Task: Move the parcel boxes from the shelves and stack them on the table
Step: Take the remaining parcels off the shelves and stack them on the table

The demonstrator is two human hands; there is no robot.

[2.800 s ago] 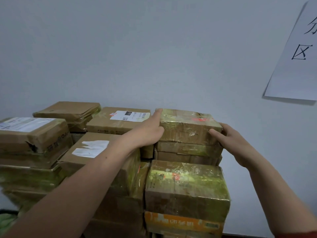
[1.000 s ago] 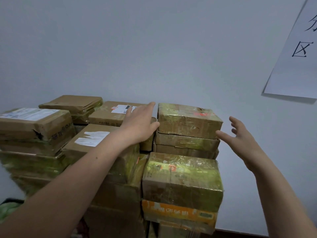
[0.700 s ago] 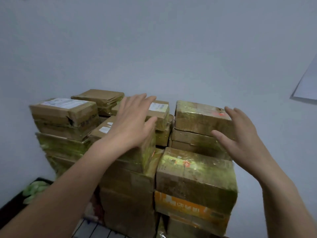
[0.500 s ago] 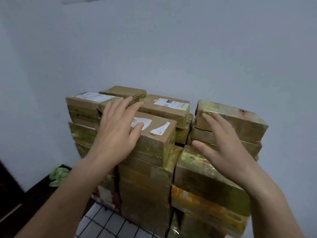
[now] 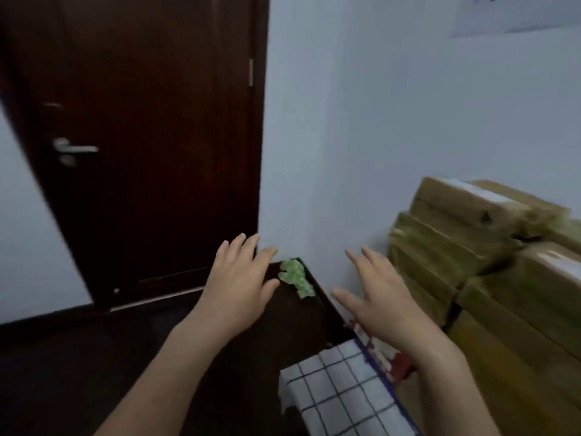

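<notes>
The stack of brown parcel boxes, many wrapped in yellowish tape, fills the right edge of the view against the white wall. The table under it shows a corner covered in a white cloth with a dark grid. My left hand hovers in mid-air left of the stack, fingers spread, holding nothing. My right hand is also spread and empty, just left of the lowest visible boxes and apart from them. The picture is blurred by motion.
A dark brown door with a silver handle stands at the left. The floor is dark. A small green crumpled thing lies in the corner where wall meets floor. A sheet of paper hangs high on the wall.
Both hands let go of the top box and drew back. The view swung left, so the stack slid to the right edge and the door came into sight.
</notes>
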